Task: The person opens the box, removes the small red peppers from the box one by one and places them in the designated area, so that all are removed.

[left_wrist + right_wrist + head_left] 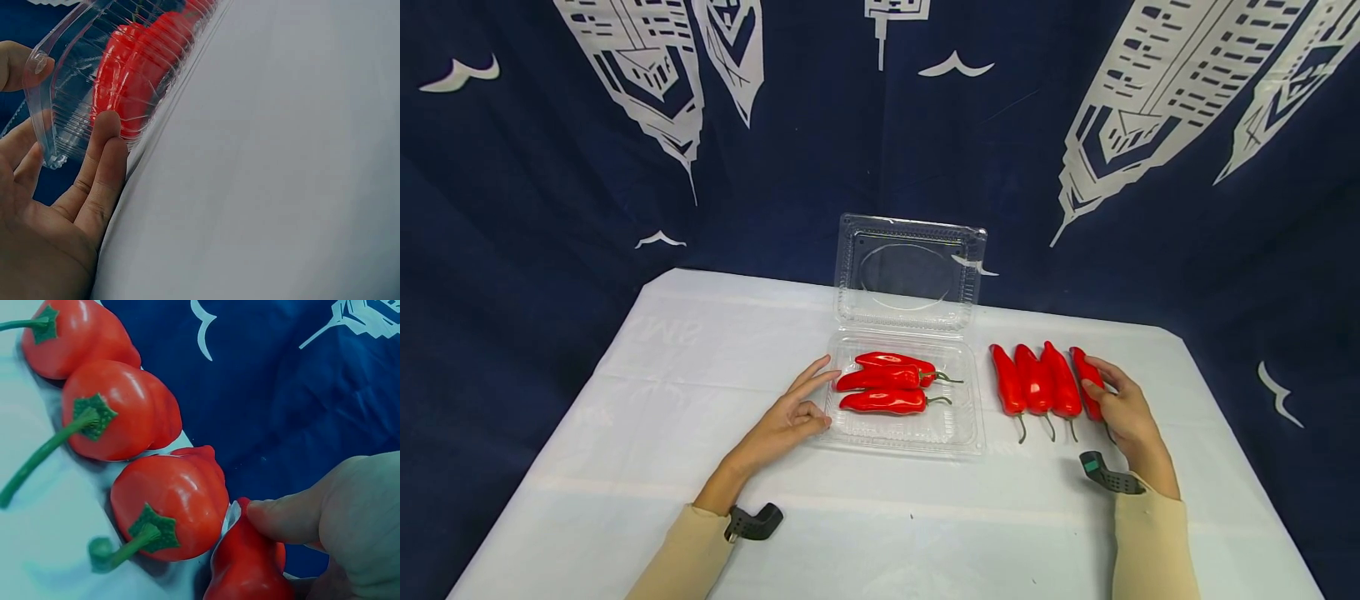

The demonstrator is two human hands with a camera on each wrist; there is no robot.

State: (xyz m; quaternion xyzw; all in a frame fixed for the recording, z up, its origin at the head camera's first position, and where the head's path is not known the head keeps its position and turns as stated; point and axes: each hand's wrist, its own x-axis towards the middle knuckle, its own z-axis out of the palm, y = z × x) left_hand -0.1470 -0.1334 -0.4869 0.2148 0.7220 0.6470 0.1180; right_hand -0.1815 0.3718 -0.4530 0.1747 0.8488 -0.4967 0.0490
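My left hand (782, 427) is at the left side of a clear plastic clamshell container (966, 425), thumb and a finger pinching its near left corner. Two other fingers (103, 125) reach straight along its side wall. Inside, three red peppers (886, 402) lie sideways, green stems to the right. My right hand (1127, 412) grips the rightmost loose red pepper (1090, 379), thumb on top of its narrow end in the right wrist view. To its left, three more peppers (1036, 382) lie in a row, stems toward me.
The container's lid (910, 275) stands raised at the back, hinged to the tray. A white cloth (925, 533) covers the table, and a dark blue curtain (820, 150) with white building prints hangs behind it. Both wrists wear small black camera mounts (756, 522).
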